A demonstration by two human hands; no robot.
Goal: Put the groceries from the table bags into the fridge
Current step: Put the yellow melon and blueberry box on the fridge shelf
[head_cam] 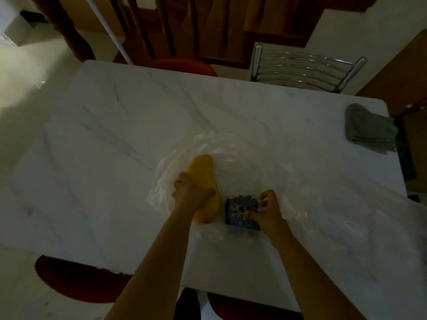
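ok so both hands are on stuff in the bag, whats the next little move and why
Probably lift both items clear of the white plastic bag: the left hand already holds the yellow item and the right hand grips the blue packet, both lying on the table.
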